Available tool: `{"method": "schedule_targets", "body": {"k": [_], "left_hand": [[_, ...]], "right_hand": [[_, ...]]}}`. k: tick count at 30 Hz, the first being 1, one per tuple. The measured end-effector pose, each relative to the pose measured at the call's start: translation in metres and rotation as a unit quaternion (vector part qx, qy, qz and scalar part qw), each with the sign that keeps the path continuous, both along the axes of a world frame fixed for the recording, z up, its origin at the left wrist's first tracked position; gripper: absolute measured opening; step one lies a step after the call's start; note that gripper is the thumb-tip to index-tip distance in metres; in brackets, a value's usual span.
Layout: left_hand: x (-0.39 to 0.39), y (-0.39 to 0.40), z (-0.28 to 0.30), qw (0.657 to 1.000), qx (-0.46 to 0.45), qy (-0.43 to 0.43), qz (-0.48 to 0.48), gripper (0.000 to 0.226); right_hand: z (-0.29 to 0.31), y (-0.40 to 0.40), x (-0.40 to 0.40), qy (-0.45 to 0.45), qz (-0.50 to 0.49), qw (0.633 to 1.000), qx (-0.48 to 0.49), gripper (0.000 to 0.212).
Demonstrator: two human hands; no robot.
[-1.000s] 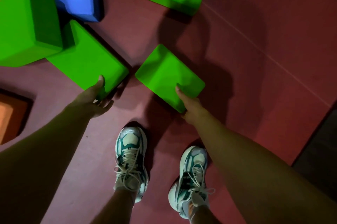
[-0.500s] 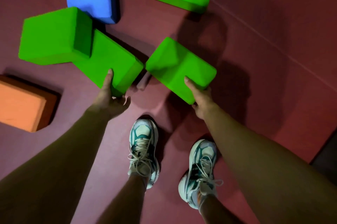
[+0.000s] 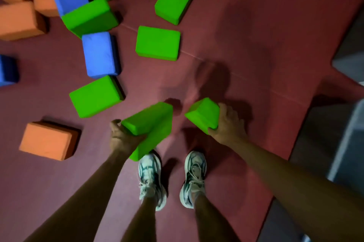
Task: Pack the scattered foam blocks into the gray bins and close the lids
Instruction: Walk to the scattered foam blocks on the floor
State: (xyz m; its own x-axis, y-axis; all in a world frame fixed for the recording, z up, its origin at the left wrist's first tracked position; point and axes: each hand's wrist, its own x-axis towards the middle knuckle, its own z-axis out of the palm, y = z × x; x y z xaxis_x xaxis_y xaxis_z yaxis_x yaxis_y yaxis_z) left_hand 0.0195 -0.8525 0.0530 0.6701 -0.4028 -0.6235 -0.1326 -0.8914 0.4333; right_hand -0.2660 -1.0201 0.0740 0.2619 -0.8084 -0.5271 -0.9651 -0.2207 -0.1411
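Left hand (image 3: 120, 139) and right hand (image 3: 228, 123) each grip one green block (image 3: 151, 123), (image 3: 202, 114).

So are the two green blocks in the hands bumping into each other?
Apart. The head view shows red floor between the left hand's green block and the right hand's green block, with their nearest corners not meeting.
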Motion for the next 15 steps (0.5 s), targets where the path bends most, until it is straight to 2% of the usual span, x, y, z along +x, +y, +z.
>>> {"method": "schedule_targets", "body": {"k": [2, 5, 8, 10, 13, 15], "left_hand": [[-0.029, -0.016, 0.022, 0.995, -0.011, -0.019, -0.1, 0.089], [-0.077, -0.033, 0.044, 0.954, -0.055, -0.073, -0.287, 0.088], [-0.121, -0.036, 0.061, 0.926, -0.044, -0.044, -0.372, 0.088], [-0.144, -0.03, 0.064, 0.894, -0.072, -0.045, -0.44, 0.086], [-0.176, -0.014, 0.07, 0.864, -0.112, -0.059, -0.488, 0.087], [-0.2, -0.005, 0.078, 0.843, -0.096, -0.069, -0.525, 0.088]], "right_hand": [[0.018, 0.01, -0.032, 0.016, 0.016, 0.999, -0.031, 0.094], [0.038, 0.032, -0.078, 0.009, -0.001, 0.999, -0.032, 0.091], [0.052, 0.072, -0.122, 0.013, -0.016, 0.999, -0.047, 0.09], [0.06, 0.099, -0.148, 0.019, -0.034, 0.998, -0.046, 0.091], [0.071, 0.138, -0.183, 0.013, -0.053, 0.998, -0.024, 0.09], [0.079, 0.161, -0.203, 0.012, -0.046, 0.999, -0.019, 0.093]]}}
